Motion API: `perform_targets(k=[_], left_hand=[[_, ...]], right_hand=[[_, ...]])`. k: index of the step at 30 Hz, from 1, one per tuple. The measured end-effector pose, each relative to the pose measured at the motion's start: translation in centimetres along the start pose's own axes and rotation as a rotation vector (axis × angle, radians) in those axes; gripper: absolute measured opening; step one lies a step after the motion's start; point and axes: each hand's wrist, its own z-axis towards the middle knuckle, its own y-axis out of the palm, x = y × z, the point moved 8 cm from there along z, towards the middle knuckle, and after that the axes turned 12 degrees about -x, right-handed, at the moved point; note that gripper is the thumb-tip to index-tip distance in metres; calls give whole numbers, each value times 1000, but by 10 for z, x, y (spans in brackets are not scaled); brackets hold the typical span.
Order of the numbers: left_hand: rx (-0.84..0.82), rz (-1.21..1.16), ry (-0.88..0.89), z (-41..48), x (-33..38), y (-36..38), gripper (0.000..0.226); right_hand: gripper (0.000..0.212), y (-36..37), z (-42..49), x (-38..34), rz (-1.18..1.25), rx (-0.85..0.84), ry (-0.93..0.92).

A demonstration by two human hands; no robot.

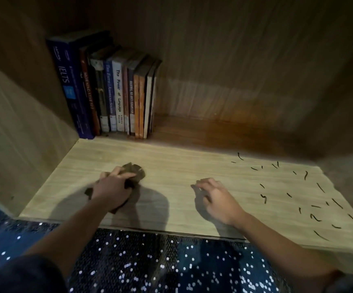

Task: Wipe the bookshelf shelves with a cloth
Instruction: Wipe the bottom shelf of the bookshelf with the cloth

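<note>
From my feed I look down into a wooden bookshelf compartment, and the pale wood-grain shelf point(171, 163) fills most of the view. My left hand point(113, 188) is clenched around a dark crumpled cloth point(135, 170), holding it down on the shelf near the front left. A wad of the cloth sticks out past the fingers and small corners of it show at the wrist side. My right hand point(215, 197) holds nothing. Its fingers are loosely bent, with the fingertips touching the shelf surface well to the right of the cloth. A row of books point(110, 94) stands upright at the back left corner, tight against the left side panel point(19, 127). The tallest is a blue one with "IELTS" on its spine. Scattered dark slivers point(304, 199) lie over the right part of the shelf, apart from both hands. The back panel point(245, 66) sits in dim shadow. Below the shelf's front edge I see dark blue fabric with shiny sequins point(171, 265).
</note>
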Motion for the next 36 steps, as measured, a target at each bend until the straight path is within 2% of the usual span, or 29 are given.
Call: perform_targets(k=[1, 4, 6, 9, 12, 15, 19, 23, 26, 30, 33, 36], left_hand=[[-6, 13, 48, -5, 13, 3, 43], [-105, -38, 400, -25, 73, 14, 40], [-153, -121, 477, -33, 82, 7, 36], [40, -290, 241, -18, 23, -33, 35], [250, -401, -21, 5, -59, -67, 45], [323, -351, -56, 39, -84, -83, 56], [303, -196, -39, 100, -79, -82, 56], [193, 55, -130, 141, -76, -68, 55], [174, 59, -178, 145, -76, -70, 51], [86, 20, -107, 119, -58, -57, 41], [56, -31, -53, 69, -35, -37, 41], [1, -27, 48, 15, -2, -12, 43]], right_hand=[[45, 5, 7, -9, -5, -16, -27], [44, 13, 27, -27, -10, -31, -57], [43, 17, 45, -42, -33, -16, -80], [45, 19, 72, -66, -69, -18, -120], [46, 17, 111, -85, -113, -13, -151], [47, 20, 155, -96, -102, -5, -146], [48, 33, 184, -88, -53, 59, -61], [48, 30, 183, -83, -38, 153, -84], [48, 30, 182, -84, -37, 145, -100], [46, 30, 183, -81, 10, 55, -123], [41, 25, 169, -73, 314, -54, -114], [40, 27, 120, -65, 312, -98, -116]])
